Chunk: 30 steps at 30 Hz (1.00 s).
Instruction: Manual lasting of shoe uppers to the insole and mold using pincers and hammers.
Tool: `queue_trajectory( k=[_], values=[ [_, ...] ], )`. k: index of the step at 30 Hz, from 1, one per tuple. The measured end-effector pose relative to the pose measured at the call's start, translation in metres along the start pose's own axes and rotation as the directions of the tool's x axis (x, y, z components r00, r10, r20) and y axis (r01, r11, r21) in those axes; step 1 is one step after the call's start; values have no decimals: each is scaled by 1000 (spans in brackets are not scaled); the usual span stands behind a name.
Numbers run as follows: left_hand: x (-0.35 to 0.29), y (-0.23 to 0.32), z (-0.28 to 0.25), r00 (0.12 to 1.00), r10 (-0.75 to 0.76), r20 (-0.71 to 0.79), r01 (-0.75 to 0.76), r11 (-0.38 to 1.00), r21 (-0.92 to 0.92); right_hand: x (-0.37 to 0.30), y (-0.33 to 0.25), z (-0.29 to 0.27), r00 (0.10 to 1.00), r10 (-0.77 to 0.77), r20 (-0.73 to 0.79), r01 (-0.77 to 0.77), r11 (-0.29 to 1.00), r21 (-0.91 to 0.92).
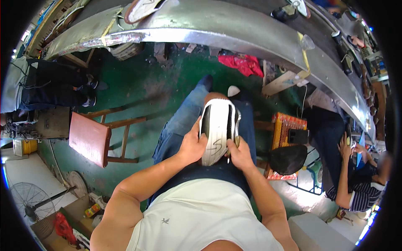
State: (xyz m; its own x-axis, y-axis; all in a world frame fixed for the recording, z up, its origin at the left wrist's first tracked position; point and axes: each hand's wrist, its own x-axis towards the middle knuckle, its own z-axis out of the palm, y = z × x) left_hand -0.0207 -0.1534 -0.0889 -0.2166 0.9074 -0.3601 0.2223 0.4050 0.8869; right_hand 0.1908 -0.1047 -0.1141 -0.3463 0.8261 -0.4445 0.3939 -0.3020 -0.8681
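Over my lap I hold a white shoe (218,121) with dark side panels, a brown end pointing away from me and a hand-drawn dark mark on its near part. My left hand (193,144) is closed along its left side, the thumb pressed on the white surface. From the other side my right hand (240,152) grips the near right edge. A thin, pale object sticks out by the right fingers; it is too small to name. Both hands hide parts of the shoe's sides.
A long metal conveyor bench (180,31) curves across ahead, carrying shoes (142,10). To the left stand a pink-topped stool (90,138) and a fan (31,211). Co-workers are at both sides, one in a striped shirt (363,201). A red cloth (243,64) hangs under the bench.
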Motion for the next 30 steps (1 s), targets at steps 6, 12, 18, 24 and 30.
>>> queue_trajectory(
  k=[6,12,18,24,30],
  values=[
    [21,6,8,962,48,269,-7,988,-152,-13,21,-29,1000,-9,19,9,1000,-27],
    [39,6,17,763,22,646,347,829,-438,-39,3,-67,998,62,-12,-63,986,-157],
    [20,-42,47,845,66,530,-54,998,-37,-87,-20,-103,966,-117,232,237,758,-607],
    [14,-33,53,842,84,532,-38,995,-97,-65,-41,-90,860,-400,317,464,353,-813],
    [13,-25,67,868,-115,484,444,616,-650,-45,-54,-86,870,56,489,414,455,-788]
  ],
)
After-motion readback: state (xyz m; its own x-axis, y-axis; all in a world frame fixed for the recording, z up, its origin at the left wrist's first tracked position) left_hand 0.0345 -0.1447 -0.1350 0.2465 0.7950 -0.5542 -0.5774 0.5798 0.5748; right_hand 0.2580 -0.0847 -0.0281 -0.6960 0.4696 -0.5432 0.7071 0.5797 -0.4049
